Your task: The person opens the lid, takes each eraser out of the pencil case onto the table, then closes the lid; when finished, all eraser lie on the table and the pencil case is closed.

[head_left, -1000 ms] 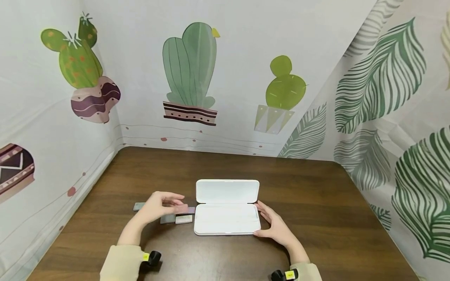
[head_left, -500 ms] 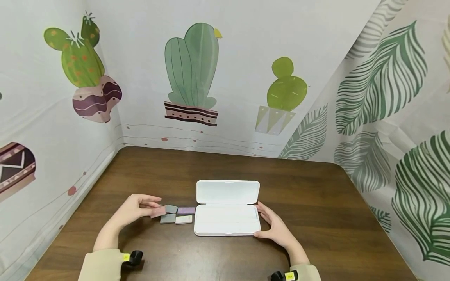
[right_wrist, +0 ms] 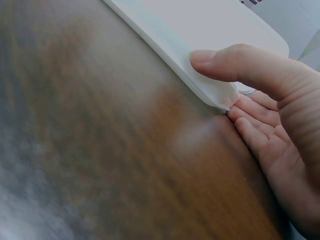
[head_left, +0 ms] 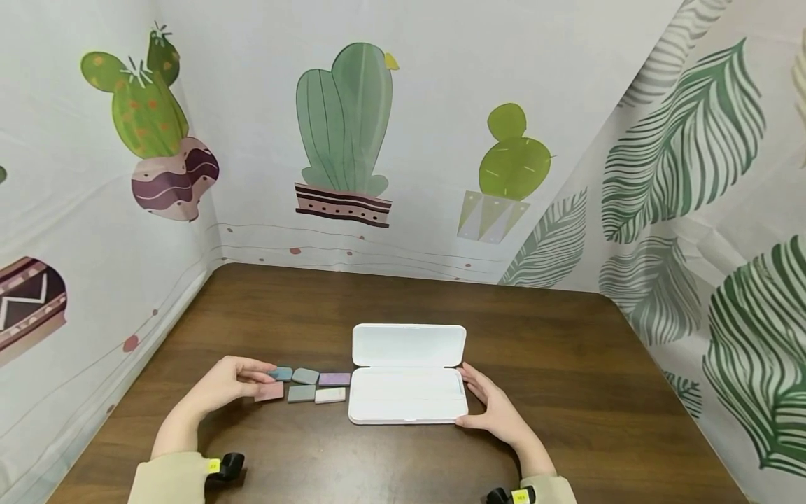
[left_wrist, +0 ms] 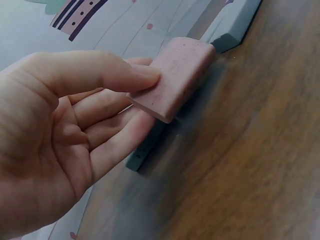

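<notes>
My left hand [head_left: 225, 385] pinches a pink eraser [left_wrist: 176, 75] between thumb and fingers, at the left end of two short rows of erasers. Behind it lies a blue eraser [head_left: 283, 374], followed to the right by a grey-blue eraser [head_left: 306, 376] and a purple eraser [head_left: 334, 379]. The front row has a grey eraser [head_left: 301, 394] and a white eraser [head_left: 330, 395]. A white pencil case [head_left: 408, 406] stands with its lid [head_left: 408, 345] raised. My right hand [head_left: 494, 413] holds the case's right end, thumb at the near corner and fingers along the side.
All of this is on a dark brown wooden table [head_left: 403, 297]. A white cloth [head_left: 434, 140] printed with cacti and leaves hangs behind it and along both sides. Black wrist cameras sit at both sleeves.
The left hand has carried the pink eraser leftward from beside the case and down to the left end of the front row, uncovering the other erasers. The right hand stays on the case.
</notes>
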`<state>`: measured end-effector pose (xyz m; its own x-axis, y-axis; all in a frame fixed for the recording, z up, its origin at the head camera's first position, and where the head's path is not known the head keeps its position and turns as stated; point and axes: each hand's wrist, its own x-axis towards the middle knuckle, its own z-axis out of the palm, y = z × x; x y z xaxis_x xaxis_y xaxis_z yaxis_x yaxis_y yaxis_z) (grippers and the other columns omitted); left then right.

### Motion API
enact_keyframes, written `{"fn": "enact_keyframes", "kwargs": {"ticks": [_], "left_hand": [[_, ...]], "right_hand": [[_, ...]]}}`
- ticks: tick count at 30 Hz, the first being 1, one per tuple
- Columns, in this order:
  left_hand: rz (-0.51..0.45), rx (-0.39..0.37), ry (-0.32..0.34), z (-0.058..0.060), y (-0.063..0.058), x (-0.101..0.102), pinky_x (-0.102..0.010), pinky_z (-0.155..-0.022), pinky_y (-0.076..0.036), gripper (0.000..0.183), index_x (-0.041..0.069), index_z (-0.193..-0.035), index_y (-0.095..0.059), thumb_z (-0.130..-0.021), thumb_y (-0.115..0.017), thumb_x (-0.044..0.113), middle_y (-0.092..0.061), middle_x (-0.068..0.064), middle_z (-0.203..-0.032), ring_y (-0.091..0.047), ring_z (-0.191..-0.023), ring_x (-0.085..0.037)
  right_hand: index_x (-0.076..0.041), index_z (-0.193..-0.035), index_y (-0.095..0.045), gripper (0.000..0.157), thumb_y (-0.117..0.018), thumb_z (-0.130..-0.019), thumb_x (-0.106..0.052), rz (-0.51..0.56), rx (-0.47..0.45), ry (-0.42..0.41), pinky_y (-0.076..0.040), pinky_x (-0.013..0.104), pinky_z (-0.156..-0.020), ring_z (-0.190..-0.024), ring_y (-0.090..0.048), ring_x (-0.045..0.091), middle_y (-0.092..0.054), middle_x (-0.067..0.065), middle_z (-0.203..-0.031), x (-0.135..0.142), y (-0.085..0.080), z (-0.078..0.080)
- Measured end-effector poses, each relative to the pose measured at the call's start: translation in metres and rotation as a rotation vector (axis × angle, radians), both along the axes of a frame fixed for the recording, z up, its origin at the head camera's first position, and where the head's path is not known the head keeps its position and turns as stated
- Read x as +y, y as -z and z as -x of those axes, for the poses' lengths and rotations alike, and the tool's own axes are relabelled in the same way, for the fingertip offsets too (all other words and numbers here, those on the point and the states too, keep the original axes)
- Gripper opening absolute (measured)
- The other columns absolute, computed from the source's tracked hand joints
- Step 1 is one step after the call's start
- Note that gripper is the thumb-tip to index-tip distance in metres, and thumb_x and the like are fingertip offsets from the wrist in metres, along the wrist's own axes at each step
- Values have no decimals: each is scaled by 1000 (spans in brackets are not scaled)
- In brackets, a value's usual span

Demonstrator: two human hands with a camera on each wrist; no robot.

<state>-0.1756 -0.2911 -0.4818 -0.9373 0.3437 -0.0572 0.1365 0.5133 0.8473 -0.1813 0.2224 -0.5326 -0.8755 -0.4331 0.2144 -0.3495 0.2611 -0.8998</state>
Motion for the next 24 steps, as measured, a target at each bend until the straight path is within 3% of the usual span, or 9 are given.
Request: {"fn": "enact_keyframes", "kwargs": {"ticks": [7, 24], "left_hand": [[-10, -17, 41, 2, 3, 5, -21, -69, -55, 39, -11, -117, -64, -83, -71, 6, -74, -19, -100, -66, -86, 0], [-25, -4, -57, 3, 6, 10, -22, -63, -52, 43, -8, -122, -63, -83, -74, 6, -74, -16, -100, -66, -86, -3]], "right_hand": [[8, -148, -30, 95, -85, -72, -8, 12, -3, -8, -32, 6, -105, -129, -42, -8, -44, 31, -144, 0, 1, 0], [6, -148, -31, 96, -86, -71, -8, 1, -20, 2, -32, 7, -106, -130, -42, -5, -44, 28, -145, 0, 1, 0]]}}
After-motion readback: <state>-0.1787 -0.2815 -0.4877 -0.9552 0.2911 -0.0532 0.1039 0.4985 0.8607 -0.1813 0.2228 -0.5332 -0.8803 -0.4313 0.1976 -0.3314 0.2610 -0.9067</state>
